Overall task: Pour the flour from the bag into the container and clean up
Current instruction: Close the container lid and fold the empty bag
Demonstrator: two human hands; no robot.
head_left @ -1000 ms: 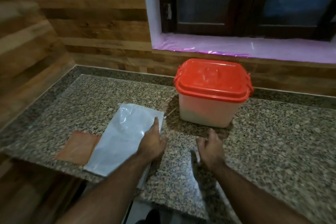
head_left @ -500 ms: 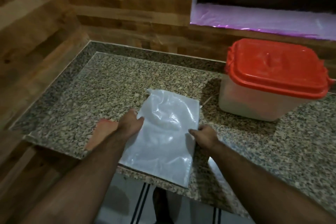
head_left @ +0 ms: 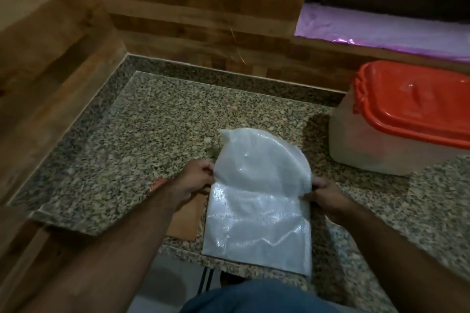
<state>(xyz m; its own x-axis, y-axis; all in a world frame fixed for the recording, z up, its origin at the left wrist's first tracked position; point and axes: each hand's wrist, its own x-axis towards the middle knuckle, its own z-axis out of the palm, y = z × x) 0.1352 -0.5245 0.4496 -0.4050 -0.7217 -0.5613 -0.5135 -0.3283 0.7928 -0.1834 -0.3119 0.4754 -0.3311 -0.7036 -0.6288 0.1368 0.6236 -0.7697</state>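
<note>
In the head view, the bag (head_left: 256,211) lies flat and empty-looking on the counter (head_left: 157,134), at the near edge, right in front of the person. Its long axis runs away from the body, from the near edge toward the wall; the far end points toward the wall and is lifted, curling back over the near half. The left hand (head_left: 195,180) pinches the bag's left edge and the right hand (head_left: 323,194) pinches its right edge, both about halfway along its length, fingers closed on the plastic, so the bag sits directly between them and neither hand is clearly nearer. The line between the two hands crosses the long axis at right angles, which looks like the crease for a fold; I judge the next move is to bring the raised far half down toward the body. A brown cloth (head_left: 188,218) lies partly under the bag's left side and the left forearm. The container (head_left: 396,134), red lid (head_left: 417,101) on, stands well apart to the right.
</note>
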